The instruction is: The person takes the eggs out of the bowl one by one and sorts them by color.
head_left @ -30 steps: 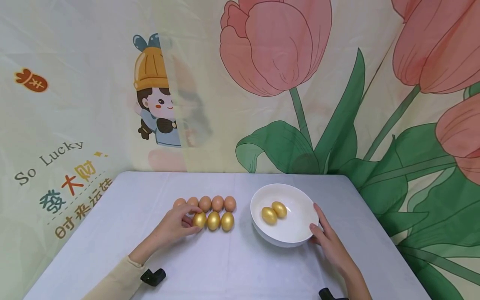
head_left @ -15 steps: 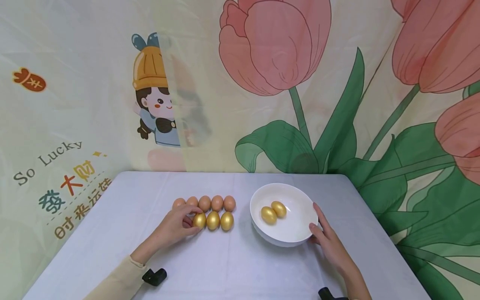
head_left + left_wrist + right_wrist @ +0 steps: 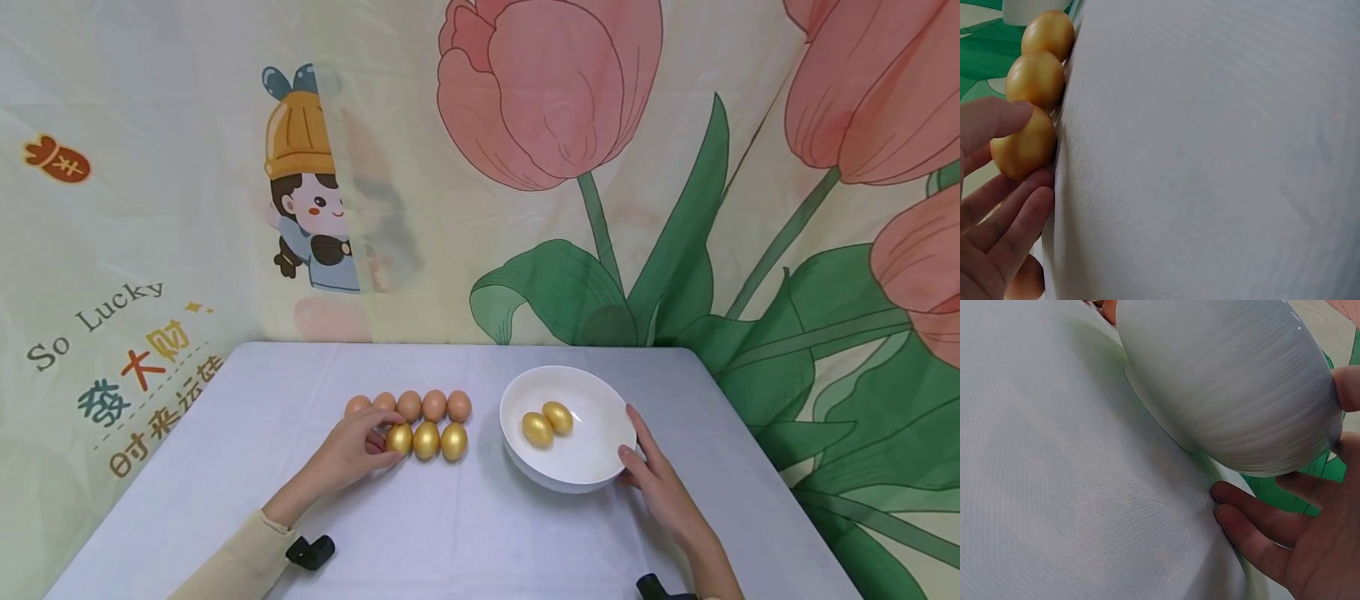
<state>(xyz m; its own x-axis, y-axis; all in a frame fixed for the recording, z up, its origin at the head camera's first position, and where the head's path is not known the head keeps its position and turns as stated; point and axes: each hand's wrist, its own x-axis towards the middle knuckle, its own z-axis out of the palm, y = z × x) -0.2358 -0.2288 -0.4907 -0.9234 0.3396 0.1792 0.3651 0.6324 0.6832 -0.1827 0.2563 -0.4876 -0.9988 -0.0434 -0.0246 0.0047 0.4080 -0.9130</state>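
Observation:
My left hand [image 3: 351, 446] pinches the leftmost golden egg [image 3: 1025, 147] of a row of three, thumb on one side and fingers on the other. Two more golden eggs [image 3: 440, 442] stand close to its right on the white cloth. Just behind lies a row of several brown eggs [image 3: 434, 407], the left ones partly covered by my fingers. To the right, a white bowl [image 3: 592, 454] holds two golden eggs [image 3: 547, 425]. My right hand [image 3: 660, 483] grips the bowl's right side at the rim; the right wrist view shows lower fingers [image 3: 1260, 512] near its underside.
White cloth covers the table [image 3: 480, 542]. Behind its far edge hangs a printed backdrop [image 3: 405, 167] with tulips and a cartoon figure. Black wrist devices [image 3: 311, 552] sit at both wrists.

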